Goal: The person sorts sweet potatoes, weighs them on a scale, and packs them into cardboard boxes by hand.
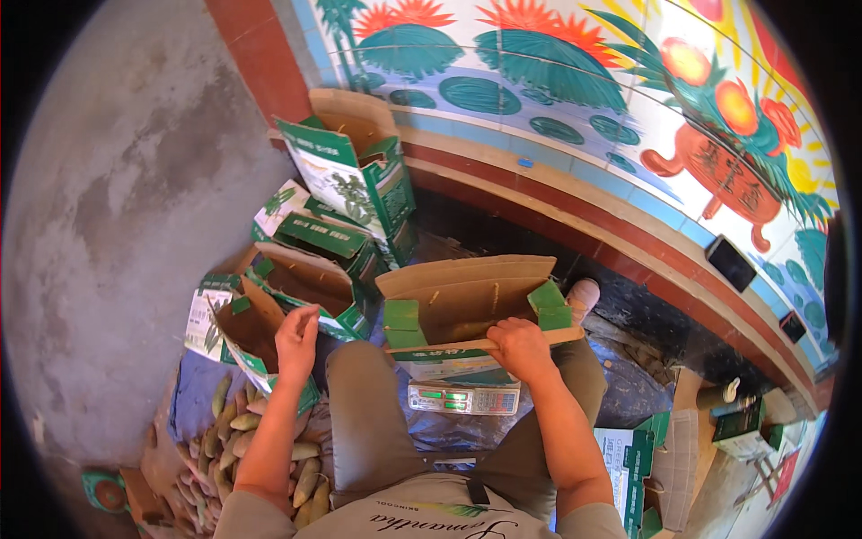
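Observation:
In front of me a green cardboard carton [449, 359] stands with its flaps up, between my knees and on a digital scale [464, 398] with lit green displays. Its brown inside shows no contents that I can make out. My right hand [523, 348] is closed over the carton's near rim, right of the middle. To the left, my left hand [296, 341] is raised with bent, loosely parted fingers and nothing visible in them. It is beside the right edge of another open green-and-white carton [251, 328]; whether it touches the cardboard I cannot tell.
Long greenish root vegetables [220, 449] lie piled at lower left. More open cartons [310, 278] stand at left, with a taller carton [350, 180] by the painted wall [539, 81]. Another carton [633, 467] is at my right. A blue sheet [202, 386] covers part of the floor.

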Tool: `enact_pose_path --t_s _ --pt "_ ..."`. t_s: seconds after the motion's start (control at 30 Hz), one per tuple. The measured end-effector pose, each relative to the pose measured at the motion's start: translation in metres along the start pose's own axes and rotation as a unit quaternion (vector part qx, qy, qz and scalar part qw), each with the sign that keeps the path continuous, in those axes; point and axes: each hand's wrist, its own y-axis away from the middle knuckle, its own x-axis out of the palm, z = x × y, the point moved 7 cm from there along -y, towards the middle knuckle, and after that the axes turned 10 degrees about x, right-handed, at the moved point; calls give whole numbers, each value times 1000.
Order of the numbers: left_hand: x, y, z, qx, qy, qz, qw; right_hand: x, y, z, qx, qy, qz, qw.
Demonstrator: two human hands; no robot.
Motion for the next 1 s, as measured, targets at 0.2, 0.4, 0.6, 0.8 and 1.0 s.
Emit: enact_pose_path --t_s 0.2,0.4,0.6,0.8,1.0 --pt "-39 134 106 -50 -234 40 970 -6 6 0 2 -5 2 1000" --pt "-48 325 233 -324 -298 244 864 -4 2 12 -9 14 -1 1000" --pt "-25 436 254 -424 -302 409 750 -6 6 14 -7 16 0 1000" --pt "-2 477 249 -454 -295 499 677 -5 8 18 -8 30 -5 1000" --pt "17 500 250 -420 -275 507 700 2 10 19 -5 43 -4 999"
